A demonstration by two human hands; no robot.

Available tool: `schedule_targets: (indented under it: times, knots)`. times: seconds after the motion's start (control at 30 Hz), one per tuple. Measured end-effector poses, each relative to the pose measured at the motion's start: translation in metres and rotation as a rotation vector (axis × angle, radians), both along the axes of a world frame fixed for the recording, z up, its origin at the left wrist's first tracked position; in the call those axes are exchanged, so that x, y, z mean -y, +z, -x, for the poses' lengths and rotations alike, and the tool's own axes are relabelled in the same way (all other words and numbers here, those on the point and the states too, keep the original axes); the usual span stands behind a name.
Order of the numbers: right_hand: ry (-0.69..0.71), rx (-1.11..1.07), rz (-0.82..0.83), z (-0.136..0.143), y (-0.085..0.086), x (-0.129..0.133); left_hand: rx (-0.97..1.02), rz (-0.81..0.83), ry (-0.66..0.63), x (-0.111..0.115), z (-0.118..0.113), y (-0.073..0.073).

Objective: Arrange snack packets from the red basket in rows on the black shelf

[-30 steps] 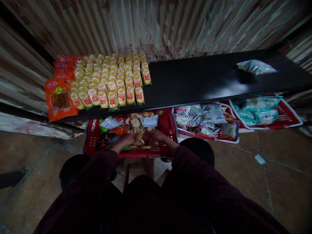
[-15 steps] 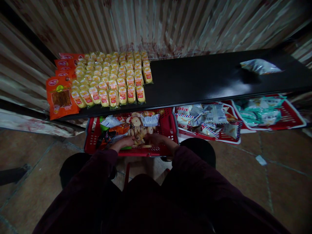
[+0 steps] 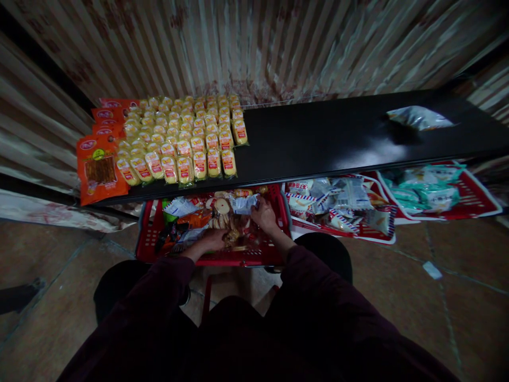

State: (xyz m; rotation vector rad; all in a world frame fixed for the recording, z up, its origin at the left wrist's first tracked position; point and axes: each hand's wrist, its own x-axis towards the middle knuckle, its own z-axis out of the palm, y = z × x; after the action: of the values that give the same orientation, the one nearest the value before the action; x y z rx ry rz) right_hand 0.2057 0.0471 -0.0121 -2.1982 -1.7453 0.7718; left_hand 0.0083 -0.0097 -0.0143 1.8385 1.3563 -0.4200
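Note:
Both my hands are inside a red basket (image 3: 148, 236) of mixed snack packets under the front edge of a black shelf. My left hand (image 3: 213, 240) rests low among the packets, beside a clear pack of brown snacks (image 3: 231, 237); its fingertips are too dim to read. At the basket's right side, my right hand (image 3: 263, 215) has its fingers at the edge of a white and blue packet (image 3: 243, 204). Whether they grip it is unclear. Round pale biscuits (image 3: 221, 207) lie between and above the hands.
Yellow wrapped cakes (image 3: 184, 168) stand in rows on the black shelf (image 3: 310, 138), with orange bags (image 3: 101, 172) at their left. A silvery packet (image 3: 420, 118) lies far right. Another basket (image 3: 387, 237) holds white packets, and a further basket (image 3: 483, 204) holds green ones.
My right hand has moved up and away from the brown snacks to the white and blue packet. My left hand has shifted slightly right. The view has tilted a little.

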Motion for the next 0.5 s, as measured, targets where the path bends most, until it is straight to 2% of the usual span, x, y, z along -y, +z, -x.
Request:
schedule_targets:
  times: [0.1,0.23,0.4,0.5]
  knots:
    - [-0.014,-0.253,0.112,0.001,-0.008,0.001,0.008,-0.04,-0.005,0.002,-0.003,0.006]
    - [0.13,-0.511,0.066,0.007,-0.011,0.007,0.03,-0.052,0.003,0.003,-0.002,0.001]
    - [0.205,-0.521,0.174,0.015,-0.005,0.01,0.041,-0.061,0.016,0.003,-0.003,-0.009]
    - [0.219,-0.544,0.155,0.017,-0.004,0.01,0.023,-0.049,0.033,0.002,-0.004,-0.01]
